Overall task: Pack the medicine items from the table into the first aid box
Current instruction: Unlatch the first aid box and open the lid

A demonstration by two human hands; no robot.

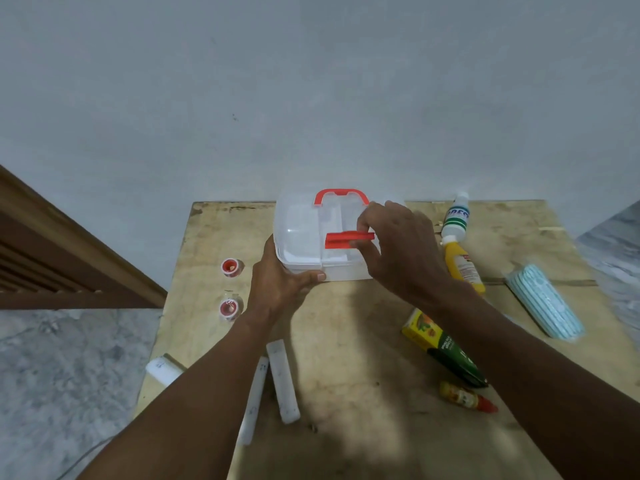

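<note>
A white first aid box point(301, 237) with a clear lid and red handle point(341, 195) stands at the table's far middle. My left hand point(280, 282) grips its near left corner. My right hand point(401, 251) pinches the red latch point(348, 239) on the front of the lid. Around it lie medicine items: a white bottle point(456, 218), a yellow bottle point(462, 266), a pack of blue masks point(543, 301), a yellow-green carton point(441, 344), a small red-capped bottle point(465, 398), two white rolls point(282, 384), a white tube point(162, 368) and two small red tubs point(231, 266).
The wooden table point(363, 341) stands against a grey wall. Its left edge drops to a marble floor point(69, 375). A brown wooden frame point(52, 254) runs at the left.
</note>
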